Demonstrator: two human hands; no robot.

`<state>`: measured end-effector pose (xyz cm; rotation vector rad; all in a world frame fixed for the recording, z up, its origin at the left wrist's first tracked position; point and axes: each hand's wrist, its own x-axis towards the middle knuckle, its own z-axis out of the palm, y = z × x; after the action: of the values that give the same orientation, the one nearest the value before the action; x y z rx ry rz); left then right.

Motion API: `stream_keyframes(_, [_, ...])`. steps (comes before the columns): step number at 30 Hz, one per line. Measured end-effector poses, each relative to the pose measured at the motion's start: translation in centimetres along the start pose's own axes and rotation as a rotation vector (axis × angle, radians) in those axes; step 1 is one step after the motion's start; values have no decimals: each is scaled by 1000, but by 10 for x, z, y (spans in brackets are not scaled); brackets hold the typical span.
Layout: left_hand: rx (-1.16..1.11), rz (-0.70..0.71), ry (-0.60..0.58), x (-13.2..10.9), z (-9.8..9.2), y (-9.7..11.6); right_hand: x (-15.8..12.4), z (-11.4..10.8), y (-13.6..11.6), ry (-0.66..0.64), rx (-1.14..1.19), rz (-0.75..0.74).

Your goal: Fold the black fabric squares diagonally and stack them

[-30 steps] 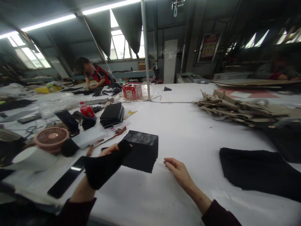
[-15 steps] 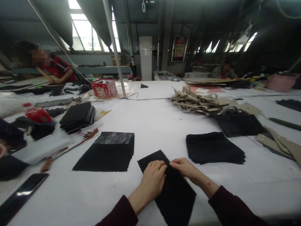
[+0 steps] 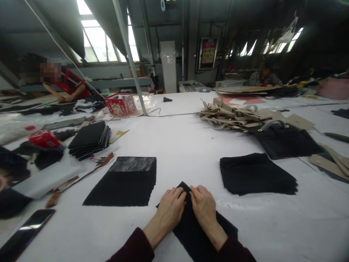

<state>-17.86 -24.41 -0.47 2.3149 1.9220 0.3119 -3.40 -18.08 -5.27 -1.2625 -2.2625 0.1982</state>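
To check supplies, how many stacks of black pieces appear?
3: grey-banded black stack, left of the left hand; plain black stack, right of the right hand; pale-edged black stack, farther back, left. More may be hidden.

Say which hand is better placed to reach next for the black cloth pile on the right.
Probably the right hand: it is nearer that black cloth pile, while the left hand lies farther to the left. Both are on the black fabric piece.

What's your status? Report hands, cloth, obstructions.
Left hand, right hand both on black cloth. Cloth on white table, partly hidden by hands. Left stack, right stack: both apart from it.
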Motion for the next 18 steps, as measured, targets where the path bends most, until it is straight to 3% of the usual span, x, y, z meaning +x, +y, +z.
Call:
stream_keyframes(7, [-55, 0, 70, 9, 12, -10, -6, 10, 5, 78, -14, -112])
stream_keyframes(11, [-85, -10, 113, 9, 17, -14, -8, 10, 3, 57, -69, -151])
stream_keyframes(18, [-48, -26, 85, 12, 26, -18, -8, 11, 0, 10, -153, -203])
